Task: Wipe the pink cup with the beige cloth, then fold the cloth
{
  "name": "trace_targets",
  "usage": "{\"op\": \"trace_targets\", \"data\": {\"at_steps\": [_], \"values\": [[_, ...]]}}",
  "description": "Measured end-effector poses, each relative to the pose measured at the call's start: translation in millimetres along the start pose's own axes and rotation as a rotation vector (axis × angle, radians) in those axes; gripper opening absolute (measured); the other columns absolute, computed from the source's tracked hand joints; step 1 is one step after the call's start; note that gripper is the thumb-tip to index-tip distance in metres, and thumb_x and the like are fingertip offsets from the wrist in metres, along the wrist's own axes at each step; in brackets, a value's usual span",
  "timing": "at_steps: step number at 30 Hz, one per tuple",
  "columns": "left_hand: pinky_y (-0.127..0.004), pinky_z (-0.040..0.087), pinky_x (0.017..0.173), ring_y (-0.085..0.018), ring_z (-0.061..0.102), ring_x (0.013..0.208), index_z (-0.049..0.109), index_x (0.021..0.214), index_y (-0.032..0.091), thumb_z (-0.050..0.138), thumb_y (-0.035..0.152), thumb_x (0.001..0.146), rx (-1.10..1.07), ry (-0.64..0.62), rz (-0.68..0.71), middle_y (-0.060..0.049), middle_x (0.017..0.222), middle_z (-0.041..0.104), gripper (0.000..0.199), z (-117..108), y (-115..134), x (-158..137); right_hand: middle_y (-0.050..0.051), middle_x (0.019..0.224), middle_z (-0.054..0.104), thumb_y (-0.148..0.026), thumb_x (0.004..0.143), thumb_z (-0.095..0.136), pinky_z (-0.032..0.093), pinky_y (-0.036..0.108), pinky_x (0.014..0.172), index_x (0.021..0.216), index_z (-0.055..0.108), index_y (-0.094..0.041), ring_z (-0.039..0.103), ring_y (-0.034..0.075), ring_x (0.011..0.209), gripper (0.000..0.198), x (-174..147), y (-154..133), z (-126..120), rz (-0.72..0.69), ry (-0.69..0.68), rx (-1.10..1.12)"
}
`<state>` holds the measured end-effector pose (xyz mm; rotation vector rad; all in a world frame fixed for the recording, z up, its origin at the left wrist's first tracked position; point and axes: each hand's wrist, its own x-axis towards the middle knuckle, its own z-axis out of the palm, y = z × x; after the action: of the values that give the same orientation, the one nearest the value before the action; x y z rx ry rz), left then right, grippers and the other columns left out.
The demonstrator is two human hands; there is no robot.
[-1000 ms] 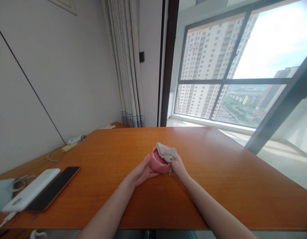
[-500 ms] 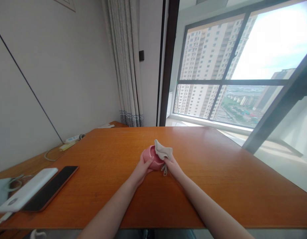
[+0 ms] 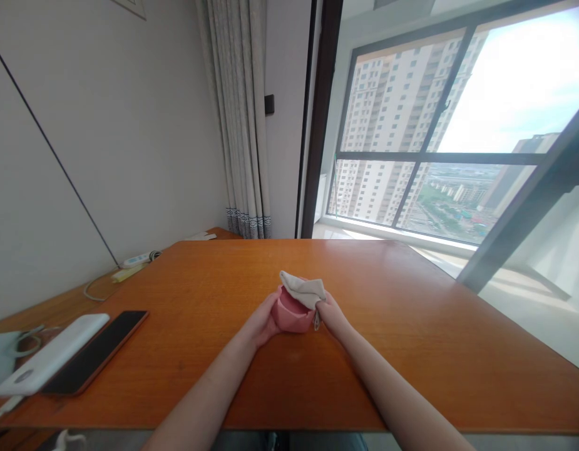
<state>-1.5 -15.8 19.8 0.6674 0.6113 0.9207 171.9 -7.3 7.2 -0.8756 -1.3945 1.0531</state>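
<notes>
Just above the middle of the brown table, my left hand (image 3: 265, 321) is wrapped round the left side of a small pink bowl (image 3: 292, 317). The bowl's opening faces up and slightly towards me. Its rim has a dip, and the inside is partly covered. A light grey cloth (image 3: 304, 290) lies over the bowl's far and right rim, with a hanging loop (image 3: 317, 321) at its right end. My right hand (image 3: 333, 314) pinches the cloth at the bowl's right edge. Its fingertips are partly hidden by the cloth.
The wooden table (image 3: 411, 351) spreads out around my hands. At left lie a black phone (image 3: 99, 354) and a white power bank (image 3: 54, 354) with a cable. A power strip (image 3: 138, 259) rests by the wall. Behind the table are a curtain (image 3: 245, 125) and a window (image 3: 425, 153).
The bowl has turned to a more upright pose and dropped slightly. The cloth has shifted left and flattened across its opening. My left hand has moved round to the bowl's side.
</notes>
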Motion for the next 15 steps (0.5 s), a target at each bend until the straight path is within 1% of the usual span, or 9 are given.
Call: {"op": "trace_targets", "data": {"at_steps": [3,4,5,7,9,11,13,15], "values": [[-0.043,0.047,0.093,-0.026,0.052,0.116,0.051,0.122,0.021,0.062,0.035,0.079,-0.062,0.092,0.199,-0.01,0.128,0.054,0.046,2.4,-0.6,2.7,0.004,0.128,0.056,-0.035,0.077,0.057,0.029,0.047,0.107,0.112,0.063,-0.025,0.042,0.026,0.126,0.037,-1.2,-0.4,4.4,-0.087,0.016,-0.118],[-0.042,0.047,0.094,-0.025,0.052,0.117,0.05,0.122,0.023,0.063,0.034,0.079,-0.068,0.1,0.267,-0.009,0.13,0.053,0.046,3.2,-1.2,2.8,0.004,0.132,0.052,-0.036,0.077,0.058,0.026,0.046,0.109,0.111,0.064,-0.025,0.037,0.026,0.129,0.037,-2.0,-0.2,6.3,-0.113,0.01,-0.164],[-0.042,0.046,0.096,-0.025,0.05,0.118,0.049,0.123,0.024,0.063,0.032,0.079,-0.072,0.09,0.319,-0.008,0.132,0.051,0.046,4.0,-2.0,2.4,0.004,0.135,0.048,-0.036,0.077,0.059,0.024,0.045,0.11,0.111,0.064,-0.024,0.034,0.025,0.132,0.037,-2.7,0.4,8.3,-0.135,0.008,-0.208],[-0.042,0.044,0.098,-0.024,0.047,0.122,0.047,0.124,0.027,0.065,0.028,0.078,-0.075,0.036,0.354,-0.006,0.135,0.048,0.05,6.1,-4.3,0.6,0.005,0.14,0.043,-0.034,0.076,0.06,0.021,0.043,0.111,0.113,0.063,-0.023,0.03,0.025,0.134,0.039,-3.7,2.8,11.3,-0.161,0.031,-0.264],[-0.042,0.042,0.1,-0.025,0.045,0.124,0.045,0.127,0.028,0.067,0.024,0.076,-0.068,-0.024,0.318,-0.006,0.137,0.046,0.055,8.8,-6.0,-1.9,0.006,0.138,0.045,-0.032,0.076,0.059,0.023,0.044,0.11,0.116,0.061,-0.023,0.034,0.025,0.131,0.042,-3.3,6.1,11.0,-0.159,0.077,-0.266],[-0.042,0.041,0.1,-0.025,0.043,0.126,0.044,0.127,0.027,0.066,0.026,0.077,-0.066,-0.064,0.263,-0.007,0.137,0.046,0.055,11.1,-6.0,-4.3,0.006,0.129,0.054,-0.03,0.076,0.056,0.029,0.044,0.107,0.115,0.061,-0.023,0.044,0.024,0.123,0.04,-1.8,8.8,6.7,-0.121,0.113,-0.222],[-0.042,0.041,0.099,-0.027,0.043,0.126,0.047,0.127,0.023,0.057,0.038,0.082,-0.061,-0.11,0.161,-0.009,0.135,0.049,0.048,11.2,-4.2,-5.9,0.005,0.114,0.064,-0.026,0.075,0.053,0.039,0.043,0.1,0.107,0.064,-0.022,0.055,0.024,0.11,0.034,0.0,9.5,-0.1,-0.06,0.117,-0.171],[-0.041,0.045,0.094,-0.028,0.045,0.123,0.051,0.125,0.019,0.047,0.051,0.085,-0.019,-0.135,0.027,-0.011,0.13,0.053,0.051,8.1,-1.8,-6.3,0.004,0.103,0.068,-0.021,0.071,0.051,0.045,0.041,0.093,0.099,0.067,-0.021,0.06,0.024,0.099,0.032,1.2,8.2,-6.2,-0.015,0.091,-0.152]]}}
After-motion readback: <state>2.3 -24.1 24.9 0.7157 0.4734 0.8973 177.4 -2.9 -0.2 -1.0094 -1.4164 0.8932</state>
